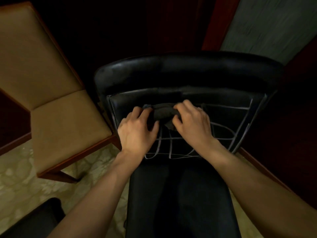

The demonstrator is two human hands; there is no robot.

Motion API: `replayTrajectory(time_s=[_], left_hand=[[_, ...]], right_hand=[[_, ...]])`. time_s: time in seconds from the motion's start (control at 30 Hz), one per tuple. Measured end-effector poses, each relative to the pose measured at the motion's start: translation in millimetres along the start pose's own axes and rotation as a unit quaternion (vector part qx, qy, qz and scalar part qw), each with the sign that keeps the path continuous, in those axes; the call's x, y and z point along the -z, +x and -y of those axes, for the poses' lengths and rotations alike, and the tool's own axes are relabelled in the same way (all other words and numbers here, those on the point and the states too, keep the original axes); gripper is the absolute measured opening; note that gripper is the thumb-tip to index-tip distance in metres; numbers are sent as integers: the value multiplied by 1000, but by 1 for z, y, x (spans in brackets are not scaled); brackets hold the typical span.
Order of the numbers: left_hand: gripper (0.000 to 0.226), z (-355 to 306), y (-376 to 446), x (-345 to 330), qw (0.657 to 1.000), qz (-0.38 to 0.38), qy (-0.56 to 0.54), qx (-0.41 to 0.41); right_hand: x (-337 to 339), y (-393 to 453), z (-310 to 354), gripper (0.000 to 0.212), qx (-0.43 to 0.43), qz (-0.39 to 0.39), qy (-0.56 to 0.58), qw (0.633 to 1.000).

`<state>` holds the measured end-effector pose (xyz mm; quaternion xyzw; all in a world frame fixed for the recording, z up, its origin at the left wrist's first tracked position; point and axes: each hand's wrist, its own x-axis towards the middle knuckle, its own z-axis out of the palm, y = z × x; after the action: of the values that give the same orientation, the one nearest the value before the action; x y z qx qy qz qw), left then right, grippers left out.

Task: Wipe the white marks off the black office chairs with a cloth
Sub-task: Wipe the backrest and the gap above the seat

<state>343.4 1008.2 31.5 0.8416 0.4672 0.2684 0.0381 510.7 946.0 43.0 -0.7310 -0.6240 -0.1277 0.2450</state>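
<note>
Nearest: the person's dark-trousered legs, with both forearms reaching forward over the front edge of the black chair [188, 73] seat.

Seat surface: white marks [171, 146] cross it as a grid of lines, thickest toward the front edge and the right side edge. Most of the grid is still on; the job looks barely begun on this seat.

Mid-seat, toward the back edge: dark cloth [163, 113], bunched into a roll, lying on the seat. Left hand [137, 129] grasps its left end, fingers curled over it. Right hand [192, 121] grips the right end, fingers curled down onto the roll. Both are clenched on the cloth.

Behind: padded backrest, glossy, no marks that I can make out in the dim light.

Left of the chair: tan upholstered chair [51, 83] with a wooden frame, just beside it.

Risks, as judged: a tightly rolled cloth gives little contact, so lines may smear rather than lift. Marks at the seam edges could be missed. Dim light may hide residue.
</note>
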Motion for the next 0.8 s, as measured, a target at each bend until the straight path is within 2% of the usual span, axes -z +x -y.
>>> replayTrajectory(time_s=[0.13, 0.3, 0.5, 0.67, 0.73, 0.8], left_hand=[[27, -6, 9, 10, 997, -43, 42, -44], [22, -36, 37, 26, 996, -91, -10, -18], [17, -43, 37, -3, 997, -71, 12, -30], [19, -39, 2, -21, 996, -15, 54, -62], [19, -42, 3, -19, 997, -36, 36, -52], [22, -53, 15, -9, 997, -69, -2, -48]], right_hand=[[16, 10, -1, 23, 21, -57, -6, 998], [42, 28, -10, 30, 39, -131, -14, 991], [-3, -10, -45, 35, 5, -60, -39, 997], [-5, -38, -46, 22, -1, 2, 1, 1000], [6, -31, -45, 23, -12, -18, 27, 999], [22, -11, -42, 25, -33, -85, 58, 994]])
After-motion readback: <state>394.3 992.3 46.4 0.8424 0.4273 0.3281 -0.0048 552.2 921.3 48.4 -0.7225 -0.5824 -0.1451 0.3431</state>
